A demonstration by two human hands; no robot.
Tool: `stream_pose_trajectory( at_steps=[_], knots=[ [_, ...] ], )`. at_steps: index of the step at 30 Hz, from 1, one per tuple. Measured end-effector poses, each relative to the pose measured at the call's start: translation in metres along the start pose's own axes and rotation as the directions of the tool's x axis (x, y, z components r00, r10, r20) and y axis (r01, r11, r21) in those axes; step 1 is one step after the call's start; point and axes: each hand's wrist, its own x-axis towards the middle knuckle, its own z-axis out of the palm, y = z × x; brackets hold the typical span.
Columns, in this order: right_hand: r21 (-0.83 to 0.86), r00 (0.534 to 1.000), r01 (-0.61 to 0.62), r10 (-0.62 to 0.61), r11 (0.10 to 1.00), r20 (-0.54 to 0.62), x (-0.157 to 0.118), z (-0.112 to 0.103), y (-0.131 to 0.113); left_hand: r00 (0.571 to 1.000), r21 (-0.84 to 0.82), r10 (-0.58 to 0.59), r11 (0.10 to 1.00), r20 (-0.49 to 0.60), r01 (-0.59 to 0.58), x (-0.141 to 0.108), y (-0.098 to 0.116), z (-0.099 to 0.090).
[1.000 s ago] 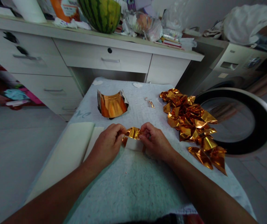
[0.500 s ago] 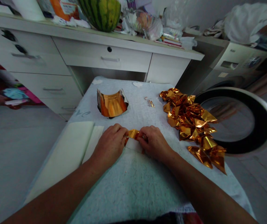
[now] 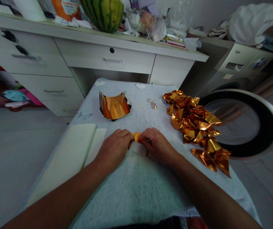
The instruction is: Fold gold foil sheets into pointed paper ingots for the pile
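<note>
Basically, left hand [image 3: 115, 146] and right hand [image 3: 159, 145] were pinched shut on gold foil [image 3: 136, 136]. White paper [image 3: 138, 148] sat at its six o'clock, foil stack [image 3: 115, 107] at eleven.

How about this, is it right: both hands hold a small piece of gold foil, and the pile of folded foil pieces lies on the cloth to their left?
The left hand and right hand do hold a small piece of gold foil, but "left" is wrong: in the head view, the pile of folded foil pieces lies on the cloth to their right.
</note>
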Motion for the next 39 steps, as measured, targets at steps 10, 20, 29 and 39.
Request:
stream_pose_trajectory(
  at_steps=[10, 20, 29, 39],
  knots=[
    [-0.053, 0.998, 0.023, -0.020, 0.998, 0.052, -0.002, -0.003, 0.001, 0.998, 0.103, 0.059, 0.993, 0.020, -0.061, -0.006, 0.003, 0.004],
    [-0.076, 0.972, 0.051, -0.032, 0.996, 0.232, -0.010, -0.025, -0.009, 0.998, 0.042, 0.056, 0.997, 0.038, -0.058, -0.003, 0.004, 0.003],
    [-0.102, 0.978, 0.058, -0.036, 0.993, 0.207, -0.011, -0.021, -0.009, 0.996, -0.043, 0.072, 0.997, 0.053, -0.069, -0.006, 0.010, -0.007],
    [-0.089, 0.966, 0.100, -0.075, 0.991, 0.249, -0.013, -0.026, -0.008, 0.998, -0.177, 0.035, 0.984, 0.057, -0.024, -0.007, 0.009, -0.013]
  ],
)
